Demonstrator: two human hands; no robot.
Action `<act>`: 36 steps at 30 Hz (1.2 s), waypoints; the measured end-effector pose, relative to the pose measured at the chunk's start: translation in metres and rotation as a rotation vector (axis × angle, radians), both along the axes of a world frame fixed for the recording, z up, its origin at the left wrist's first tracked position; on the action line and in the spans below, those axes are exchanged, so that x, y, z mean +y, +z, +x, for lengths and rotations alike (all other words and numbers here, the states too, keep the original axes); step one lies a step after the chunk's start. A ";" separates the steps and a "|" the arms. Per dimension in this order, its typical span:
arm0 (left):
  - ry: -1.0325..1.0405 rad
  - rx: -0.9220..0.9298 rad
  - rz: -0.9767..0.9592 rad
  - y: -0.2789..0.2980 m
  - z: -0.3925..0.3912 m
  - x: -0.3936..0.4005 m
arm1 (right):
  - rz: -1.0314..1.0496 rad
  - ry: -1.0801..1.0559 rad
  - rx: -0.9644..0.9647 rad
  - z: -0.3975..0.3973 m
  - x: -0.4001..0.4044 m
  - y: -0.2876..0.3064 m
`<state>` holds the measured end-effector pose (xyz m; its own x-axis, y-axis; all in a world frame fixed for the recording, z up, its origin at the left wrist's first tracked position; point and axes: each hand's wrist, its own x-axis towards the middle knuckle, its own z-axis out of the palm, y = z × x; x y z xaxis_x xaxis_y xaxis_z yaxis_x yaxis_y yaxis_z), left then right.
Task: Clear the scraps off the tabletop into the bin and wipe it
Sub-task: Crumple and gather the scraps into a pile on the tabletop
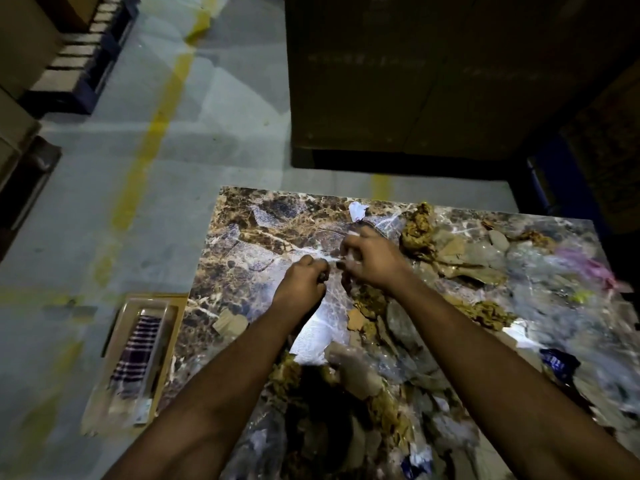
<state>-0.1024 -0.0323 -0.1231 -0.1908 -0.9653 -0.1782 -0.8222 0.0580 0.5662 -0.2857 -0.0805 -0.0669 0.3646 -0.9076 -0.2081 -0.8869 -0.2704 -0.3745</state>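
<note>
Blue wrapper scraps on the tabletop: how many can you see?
2. One blue wrapper lies near the right edge of the tabletop; another blue wrapper lies at the near edge between the forearms. More may hide under litter.

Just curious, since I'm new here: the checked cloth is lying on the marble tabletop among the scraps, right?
Not quite. The head view shows the checked cloth in a tray on the floor beside the marble tabletop, left of it. The scraps are on the tabletop.
</note>
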 end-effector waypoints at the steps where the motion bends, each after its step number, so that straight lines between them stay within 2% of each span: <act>1: 0.043 0.052 -0.006 0.004 -0.002 0.001 | -0.014 -0.019 -0.039 -0.009 0.007 0.011; 4: 0.091 0.230 -0.084 0.024 -0.022 0.005 | -0.006 -0.058 -0.124 -0.049 0.040 0.042; 8: -0.046 0.494 -0.156 0.062 -0.069 0.029 | 0.086 -0.074 -0.166 -0.098 0.093 0.060; 10: -0.138 0.535 -0.163 0.068 -0.094 0.046 | 0.069 -0.135 -0.214 -0.114 0.116 0.054; 13: -0.179 0.434 -0.147 0.054 -0.126 0.065 | 0.020 -0.237 -0.129 -0.129 0.139 0.031; 16: -0.236 0.170 -0.056 0.033 -0.144 0.075 | 0.145 -0.183 0.047 -0.137 0.159 0.001; 19: -0.334 -0.003 -0.048 0.028 -0.150 0.080 | 0.232 -0.141 0.047 -0.147 0.171 -0.015; 24: -0.364 0.074 -0.015 0.049 -0.144 0.068 | 0.144 -0.210 -0.178 -0.169 0.167 0.005; 29: -0.321 0.126 -0.102 0.086 -0.129 0.051 | -0.063 -0.269 -0.278 -0.184 0.127 0.031; 32: -0.227 0.060 -0.074 0.100 -0.124 0.020 | -0.142 -0.249 -0.220 -0.184 0.074 0.036; 36: -0.184 -0.183 -0.031 0.080 -0.114 -0.058 | 0.020 -0.177 0.039 -0.174 -0.003 0.027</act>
